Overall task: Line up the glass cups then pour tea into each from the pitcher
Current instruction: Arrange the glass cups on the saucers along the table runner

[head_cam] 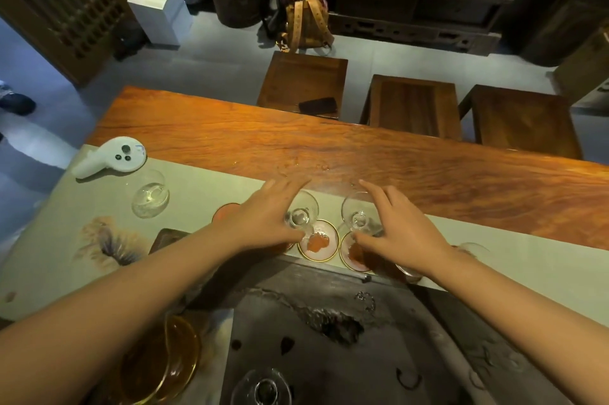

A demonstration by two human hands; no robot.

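Head view shows us leaning over a long wooden table (362,154) with a pale cloth runner (204,193) along its near edge. Our left hand (263,216) reaches forward, thumb and fingers set around a small glass cup (301,213), a loose grip on its sides. Our right hand (395,230) does the same with a second glass cup (359,213) just beside the first; fingers spread over the far rim, thumb low on the near side. Both cups stand at the runner's far edge, just behind two round gold-rimmed coasters (318,241) with reddish centres.

A third glass cup (151,195) stands well apart to the left on the runner, near a white controller (110,159). Another glass (474,249) shows partly behind our right wrist; we cannot tell its shape fully. The pitcher (161,361), amber with tea, sits at the lower left, half hidden under our left forearm. A dark stone tea tray (329,332) fills the near middle, with a clear glass vessel (262,386) at its bottom edge.

Across the table stand three wooden stools (412,104); the left one carries a dark flat object (318,105). A tan backpack (304,22) and a white box (158,6) sit on the floor beyond.
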